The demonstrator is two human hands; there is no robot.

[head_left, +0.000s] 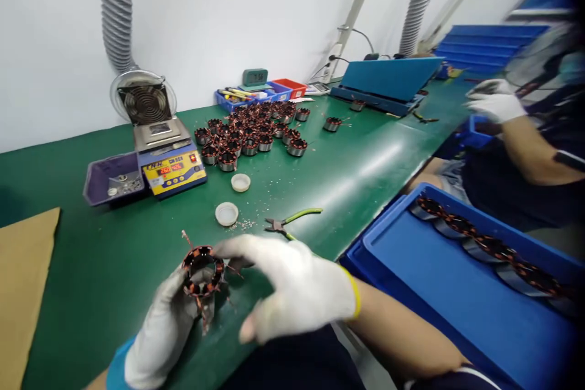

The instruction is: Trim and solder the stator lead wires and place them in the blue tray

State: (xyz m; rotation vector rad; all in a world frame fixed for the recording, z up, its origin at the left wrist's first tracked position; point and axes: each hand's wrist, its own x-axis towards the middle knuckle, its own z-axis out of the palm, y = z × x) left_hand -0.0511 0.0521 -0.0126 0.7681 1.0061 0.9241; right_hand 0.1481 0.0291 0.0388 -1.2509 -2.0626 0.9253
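Yellow trim edges the white right glove.

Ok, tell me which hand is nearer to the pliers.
Right. The right hand is on the near side of the pliers, hiding part of them from view; the left hand is farther off, toward the lower left, holding the copper ring.

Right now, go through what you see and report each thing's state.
Left hand: gloved, gripping a wound ring.
Wound ring: held, opening upward, wire ends sticking out.
Right hand: gloved, fingers spread, blurred; contact with the ring unclear.
Pliers: lying down, handles apart, partly hidden.
Yellow-fronted machine: red display lit.
Fan: spinning or still, cannot tell.
Purple bin: uncovered, small parts inside.
Blue tray: uncovered, more rings inside.
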